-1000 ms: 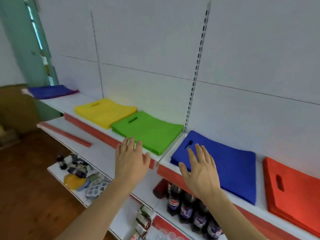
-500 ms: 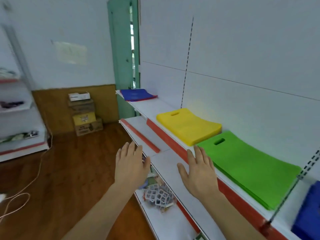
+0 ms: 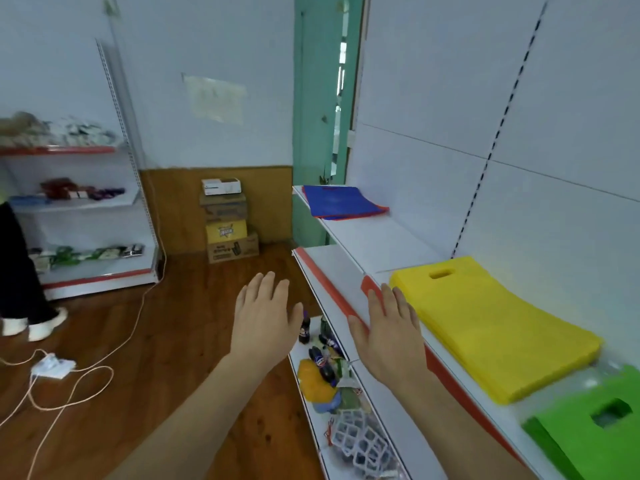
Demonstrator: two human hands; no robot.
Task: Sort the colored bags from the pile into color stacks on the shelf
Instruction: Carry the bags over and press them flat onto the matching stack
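At the far end of the white shelf (image 3: 374,240) lies a small pile of bags (image 3: 343,201), blue on top with a red edge showing beneath. A thick yellow stack (image 3: 491,327) lies on the shelf at the right, and a green stack (image 3: 595,434) sits at the lower right corner. My left hand (image 3: 265,320) hovers over the floor with straight fingers and holds nothing. My right hand (image 3: 389,334) is spread flat in the air beside the yellow stack, also holding nothing.
Lower shelves (image 3: 332,403) below my hands hold bottles, packets and a white mesh item. Cardboard boxes (image 3: 228,223) stand against the wood-panelled wall. A second shelf unit (image 3: 86,209) stands at left beside a person's legs (image 3: 20,271). A cable and power strip (image 3: 52,367) lie on the floor.
The view has swung left along the shelf: the blue and red stacks are out of sight, the far bag pile looks nearer. Both hands stay raised and spread, holding nothing.
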